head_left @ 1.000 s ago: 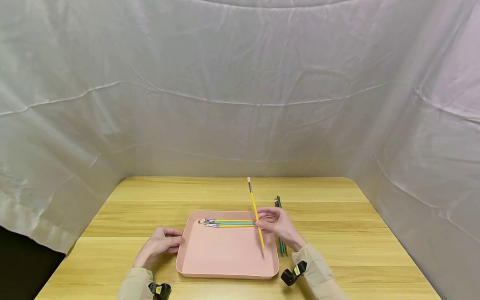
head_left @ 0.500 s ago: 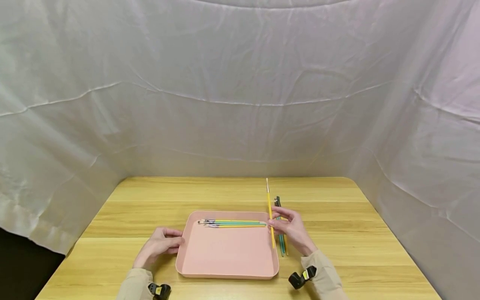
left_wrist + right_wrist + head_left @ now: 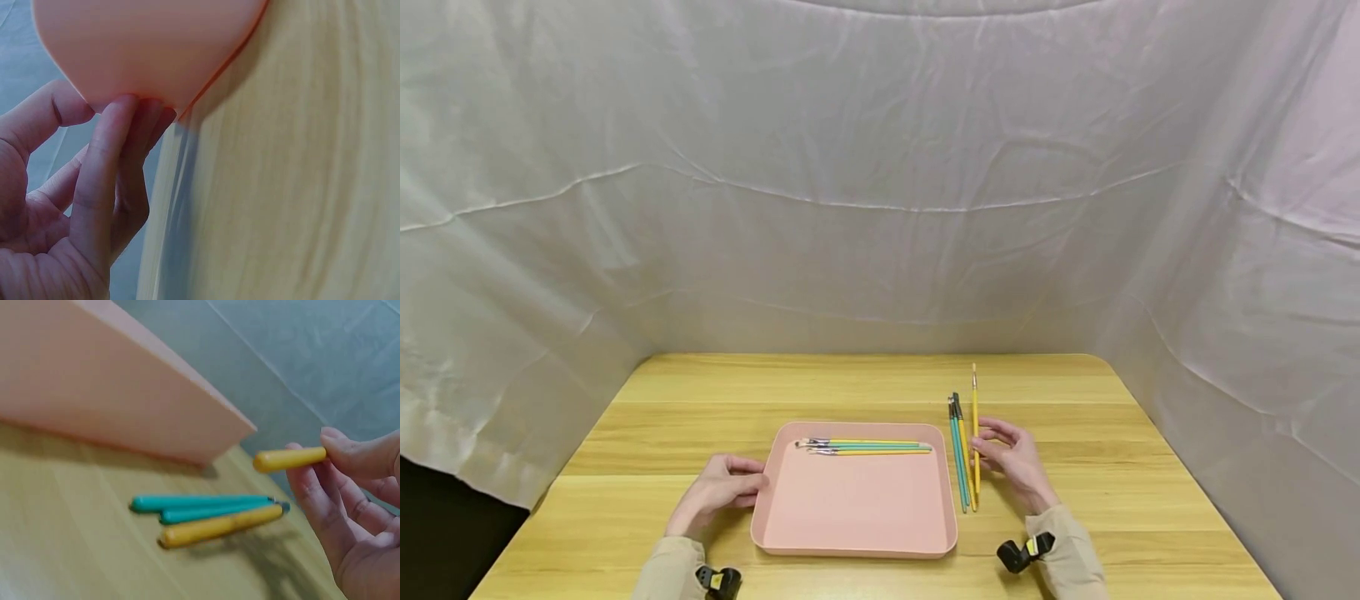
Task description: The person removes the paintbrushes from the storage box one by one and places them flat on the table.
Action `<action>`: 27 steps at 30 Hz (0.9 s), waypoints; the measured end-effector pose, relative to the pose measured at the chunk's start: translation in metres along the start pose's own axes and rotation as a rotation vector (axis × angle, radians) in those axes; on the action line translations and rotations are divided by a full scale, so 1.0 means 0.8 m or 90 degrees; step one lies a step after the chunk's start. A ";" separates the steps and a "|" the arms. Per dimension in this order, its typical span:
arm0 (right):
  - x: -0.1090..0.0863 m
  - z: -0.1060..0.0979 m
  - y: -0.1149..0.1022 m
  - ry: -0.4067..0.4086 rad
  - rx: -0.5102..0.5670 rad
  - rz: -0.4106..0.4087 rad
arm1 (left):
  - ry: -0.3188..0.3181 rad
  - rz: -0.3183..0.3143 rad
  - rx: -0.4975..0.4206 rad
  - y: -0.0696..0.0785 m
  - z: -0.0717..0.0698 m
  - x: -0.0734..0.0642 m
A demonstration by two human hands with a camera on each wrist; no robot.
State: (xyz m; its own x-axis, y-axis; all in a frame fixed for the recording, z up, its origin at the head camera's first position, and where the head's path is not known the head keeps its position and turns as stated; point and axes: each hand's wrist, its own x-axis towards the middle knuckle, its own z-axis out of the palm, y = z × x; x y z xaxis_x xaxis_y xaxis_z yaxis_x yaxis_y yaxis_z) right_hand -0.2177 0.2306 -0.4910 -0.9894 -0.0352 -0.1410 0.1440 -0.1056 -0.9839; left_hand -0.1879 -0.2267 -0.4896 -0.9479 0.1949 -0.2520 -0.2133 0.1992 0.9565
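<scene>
A pink rectangular tray (image 3: pixel 857 504) lies on the wooden table, with several yellow and teal paintbrushes (image 3: pixel 872 447) side by side near its far edge. My left hand (image 3: pixel 721 490) pinches the tray's left wall, the thumb at the rim and fingers against the outside, as the left wrist view shows. To the right of the tray, my right hand (image 3: pixel 1013 460) holds a yellow paintbrush (image 3: pixel 975 412) between thumb and fingers, bristles pointing away. Its handle end (image 3: pixel 275 460) is raised above the tabletop in the right wrist view. Beside it lie two teal brushes (image 3: pixel 194 503) and another yellow brush (image 3: pixel 219 526).
The light wooden table (image 3: pixel 700 408) extends around the tray, its far edge meeting a hanging grey cloth (image 3: pixel 880 267). Cloth also hangs along the right side. A small black camera (image 3: pixel 1026 552) sits on the right wrist, another (image 3: pixel 721 582) on the left.
My right hand has moved right with the yellow paintbrush, from above the tray to beyond the brushes on the table. The left hand and tray have stayed still.
</scene>
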 end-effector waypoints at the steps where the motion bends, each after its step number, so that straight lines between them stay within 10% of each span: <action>1: 0.001 -0.002 0.002 0.008 0.006 0.007 | 0.001 -0.001 0.002 0.000 0.000 0.000; 27: 0.021 -0.008 0.009 0.089 -0.309 0.015 | -0.006 0.006 -0.001 0.002 0.001 -0.002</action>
State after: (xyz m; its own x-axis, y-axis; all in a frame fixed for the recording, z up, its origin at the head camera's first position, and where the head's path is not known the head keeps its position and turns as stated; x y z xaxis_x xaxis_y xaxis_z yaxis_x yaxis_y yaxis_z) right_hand -0.2334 0.2359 -0.5009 -0.9840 0.1047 -0.1439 0.1728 0.3689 -0.9133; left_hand -0.1863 -0.2259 -0.4876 -0.9474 0.2062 -0.2447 -0.2050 0.1961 0.9589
